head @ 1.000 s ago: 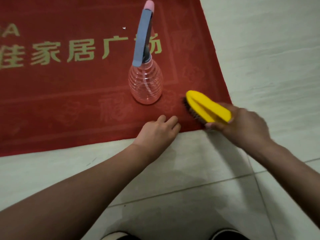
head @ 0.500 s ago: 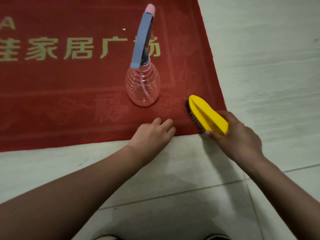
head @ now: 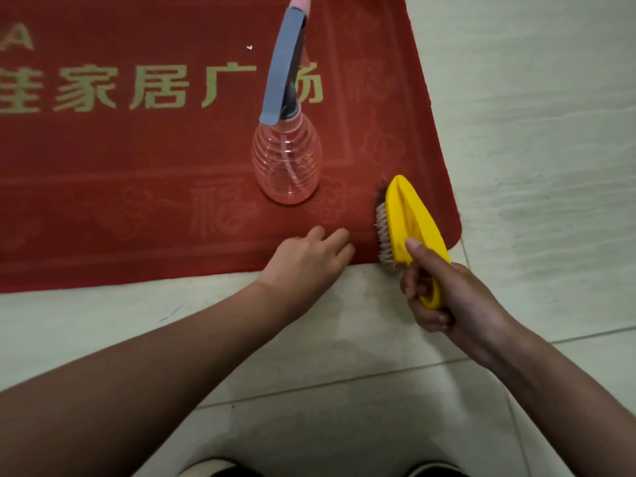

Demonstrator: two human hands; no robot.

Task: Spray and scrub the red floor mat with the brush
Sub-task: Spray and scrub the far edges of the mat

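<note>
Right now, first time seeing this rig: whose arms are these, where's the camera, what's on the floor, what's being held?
There is no machine here: these are a person's two bare arms. The single picture comes from a wide-angle camera worn on the person's head, looking forward and down. On the pale tiled floor lies a red floor mat with gold lettering. A clear spray bottle with a grey trigger stands upright on the mat. The right hand grips the handle of a yellow brush, which is set on the mat by its near right corner. The left hand holds nothing; its relaxed fingers rest on the mat's near edge, beside the brush but apart from it.
</note>
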